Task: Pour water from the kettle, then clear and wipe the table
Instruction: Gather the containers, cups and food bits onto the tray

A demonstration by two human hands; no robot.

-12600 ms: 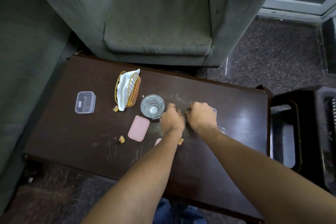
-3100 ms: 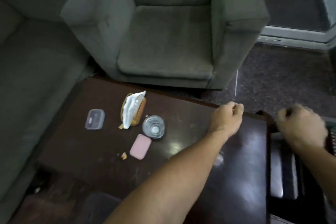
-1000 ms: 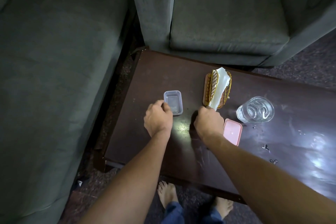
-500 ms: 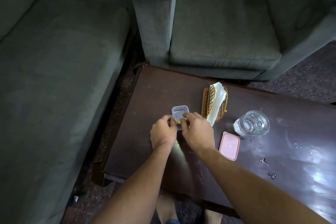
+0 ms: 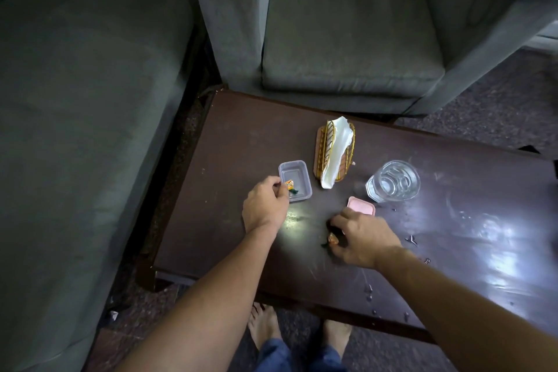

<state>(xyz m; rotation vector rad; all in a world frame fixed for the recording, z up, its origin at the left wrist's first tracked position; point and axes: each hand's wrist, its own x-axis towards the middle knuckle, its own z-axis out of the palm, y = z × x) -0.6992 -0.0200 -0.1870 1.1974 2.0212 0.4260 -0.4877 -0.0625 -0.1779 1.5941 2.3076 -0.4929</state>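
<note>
On the dark wooden table (image 5: 241,136) stands a small clear plastic container (image 5: 299,174) with an orange scrap (image 5: 289,184) inside. My left hand (image 5: 265,207) holds the container's near left rim with curled fingers. My right hand (image 5: 360,234) is lower right of it, fingers curled round an orange wrapper scrap (image 5: 333,238) on the tabletop. Just beyond that hand lies the pink lid (image 5: 361,205). A glass of water (image 5: 394,181) stands to the right. No kettle is in view.
A gold wire napkin holder (image 5: 333,149) with a white napkin stands behind the container. Water drops (image 5: 412,240) and crumbs dot the table's right half. A grey armchair (image 5: 347,24) and sofa (image 5: 75,84) border the table. My bare feet (image 5: 265,326) are below the near edge.
Half a second ago both hands met over the clear container. Now a scrap lies inside it, my right hand has moved down and right to another scrap, my left stays at the container.
</note>
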